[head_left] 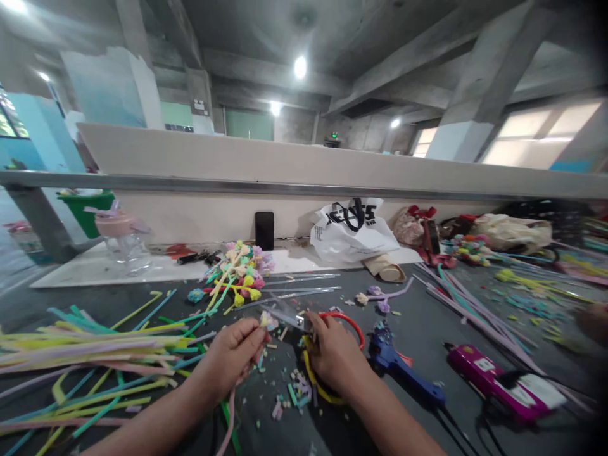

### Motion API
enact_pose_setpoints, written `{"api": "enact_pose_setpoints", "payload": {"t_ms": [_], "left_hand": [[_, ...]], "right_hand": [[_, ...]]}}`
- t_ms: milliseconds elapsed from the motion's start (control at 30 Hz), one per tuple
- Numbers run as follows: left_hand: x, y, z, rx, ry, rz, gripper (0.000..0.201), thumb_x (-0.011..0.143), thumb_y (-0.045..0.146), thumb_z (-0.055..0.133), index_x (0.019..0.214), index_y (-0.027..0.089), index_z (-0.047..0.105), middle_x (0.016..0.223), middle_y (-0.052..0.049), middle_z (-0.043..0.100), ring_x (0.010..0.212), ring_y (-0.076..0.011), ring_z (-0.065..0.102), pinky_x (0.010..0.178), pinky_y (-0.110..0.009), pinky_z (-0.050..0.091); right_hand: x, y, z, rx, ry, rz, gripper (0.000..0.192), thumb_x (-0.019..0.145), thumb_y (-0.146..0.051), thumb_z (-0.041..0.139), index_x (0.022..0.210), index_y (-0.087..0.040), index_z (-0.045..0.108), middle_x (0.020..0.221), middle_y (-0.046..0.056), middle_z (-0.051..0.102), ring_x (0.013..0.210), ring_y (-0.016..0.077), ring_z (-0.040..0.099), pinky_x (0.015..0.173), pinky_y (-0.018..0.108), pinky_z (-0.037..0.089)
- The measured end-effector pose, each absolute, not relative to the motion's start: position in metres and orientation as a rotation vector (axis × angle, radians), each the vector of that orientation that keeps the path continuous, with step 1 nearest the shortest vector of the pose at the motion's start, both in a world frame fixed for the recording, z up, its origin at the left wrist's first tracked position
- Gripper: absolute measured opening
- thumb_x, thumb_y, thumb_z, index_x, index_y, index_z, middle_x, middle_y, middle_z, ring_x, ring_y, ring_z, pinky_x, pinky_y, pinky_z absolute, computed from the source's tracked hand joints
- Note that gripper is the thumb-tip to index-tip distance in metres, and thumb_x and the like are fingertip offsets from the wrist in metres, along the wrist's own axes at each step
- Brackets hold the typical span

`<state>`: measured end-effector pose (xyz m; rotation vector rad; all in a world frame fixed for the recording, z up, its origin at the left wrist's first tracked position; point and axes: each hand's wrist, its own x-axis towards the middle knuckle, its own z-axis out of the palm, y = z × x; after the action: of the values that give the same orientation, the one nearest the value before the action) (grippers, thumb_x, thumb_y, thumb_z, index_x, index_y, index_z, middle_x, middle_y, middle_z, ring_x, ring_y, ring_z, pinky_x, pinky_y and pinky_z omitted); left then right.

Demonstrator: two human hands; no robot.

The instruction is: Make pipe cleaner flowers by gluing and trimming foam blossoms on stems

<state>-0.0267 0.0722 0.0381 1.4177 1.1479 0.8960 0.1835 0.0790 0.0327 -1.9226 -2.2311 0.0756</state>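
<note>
My left hand [227, 354] is closed, pinching a small pale craft flower [268, 320] between thumb and fingertips. A pink fuzzy stem [230, 421] hangs below that hand; I cannot tell whether it belongs to the flower. Red-and-yellow-handled scissors [354, 322] are in my right hand [336, 354], their blades pointing up and left towards the flower. My fingers hide part of the handles. Small cut bits [299, 386] in purple, green and blue lie scattered on the dark tabletop between and below my hands.
Coloured fuzzy stems [95, 354] are heaped at left. Behind my hands lies a bunch of finished flowers [242, 269]. A blue glue gun [403, 367] and a magenta corded tool [503, 383] lie right. A phone [265, 230] and white bag [354, 231] stand at the back. Another person's hand [593, 320] shows far right.
</note>
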Motion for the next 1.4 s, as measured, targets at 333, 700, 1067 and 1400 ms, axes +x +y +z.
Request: {"api": "enact_pose_setpoints", "payload": {"t_ms": [333, 700, 1067, 1400], "left_hand": [[-0.023, 0.055, 0.044, 2.23, 1.179, 0.867, 0.028, 0.085, 0.031, 0.039, 0.06, 0.018, 0.04, 0.057, 0.005, 0.037, 0.053, -0.0088, 0.036, 0.052, -0.021, 0.027], [-0.021, 0.057, 0.044, 2.09, 1.166, 0.711, 0.024, 0.084, 0.031, 0.042, 0.073, 0.017, 0.058, 0.064, 0.003, 0.052, 0.062, -0.011, 0.048, 0.057, -0.02, 0.033], [-0.014, 0.062, 0.025, 2.243, 1.221, 0.73, 0.028, 0.085, 0.022, 0.039, 0.06, 0.017, 0.049, 0.059, 0.003, 0.051, 0.056, -0.0092, 0.046, 0.054, -0.019, 0.032], [-0.015, 0.056, 0.019, 2.646, 1.085, 0.664, 0.023, 0.087, 0.016, 0.033, 0.078, 0.019, 0.053, 0.07, -0.001, 0.058, 0.062, -0.0123, 0.052, 0.059, -0.021, 0.037]], "right_hand": [[0.167, 0.047, 0.069, -1.302, -1.975, 0.818, 0.043, 0.079, -0.029, 0.054, 0.121, -0.02, 0.051, 0.112, 0.009, 0.06, 0.096, 0.0207, 0.058, 0.084, 0.033, 0.043], [0.149, 0.053, 0.041, -1.138, -1.6, 1.214, 0.033, 0.073, -0.028, 0.061, 0.104, -0.017, 0.065, 0.077, 0.003, 0.068, 0.067, 0.0169, 0.06, 0.063, 0.029, 0.047], [0.147, 0.058, 0.017, -1.126, -1.519, 1.288, 0.023, 0.073, -0.027, 0.06, 0.093, -0.016, 0.065, 0.069, 0.001, 0.061, 0.061, 0.014, 0.055, 0.053, 0.023, 0.044], [0.15, 0.063, 0.011, -1.188, -1.386, 1.391, 0.018, 0.075, -0.03, 0.055, 0.083, -0.016, 0.061, 0.054, -0.004, 0.053, 0.043, 0.0087, 0.047, 0.041, 0.019, 0.04]]}}
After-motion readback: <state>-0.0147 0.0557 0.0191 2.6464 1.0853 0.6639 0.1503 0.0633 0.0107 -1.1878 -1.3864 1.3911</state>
